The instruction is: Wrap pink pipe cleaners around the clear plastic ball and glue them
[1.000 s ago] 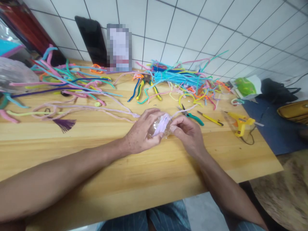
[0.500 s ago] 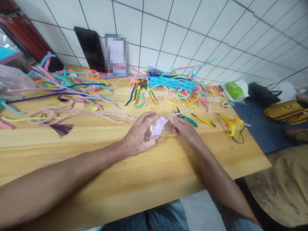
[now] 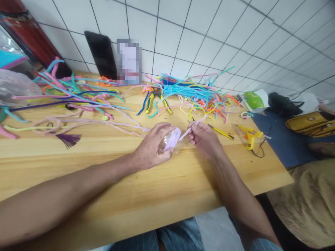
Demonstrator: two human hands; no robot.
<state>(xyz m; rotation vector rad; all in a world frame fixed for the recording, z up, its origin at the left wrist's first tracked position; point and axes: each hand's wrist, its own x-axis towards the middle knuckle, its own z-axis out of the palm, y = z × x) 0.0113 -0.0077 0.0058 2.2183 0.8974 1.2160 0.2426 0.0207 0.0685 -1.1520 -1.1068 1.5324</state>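
My left hand (image 3: 154, 146) is closed around a clear plastic piece (image 3: 165, 141), rounded like a bottle part, above the middle of the table. Pale lilac pipe cleaner (image 3: 173, 138) is wrapped in side-by-side turns over it. From that band a free lilac length (image 3: 186, 133) runs to my right hand (image 3: 204, 137), which pinches it between thumb and fingers. The length's far end sticks out beyond the right hand. More pale pink-lilac pipe cleaner strands (image 3: 117, 129) trail on the table left of my left hand.
Yellow-green pliers (image 3: 158, 101) lie behind my hands, near a heap of coloured pipe cleaners (image 3: 188, 90). To the right are a yellow craft knife (image 3: 222, 132) and a yellow glue gun (image 3: 250, 136). A purple tassel (image 3: 69, 139) lies left; a dark phone (image 3: 101, 55) leans on the wall.
My right hand has shifted slightly right, away from the plastic piece, leaving more of the lilac pipe cleaner showing between the hands. It now covers the teal-handled pliers. My left hand keeps its hold.
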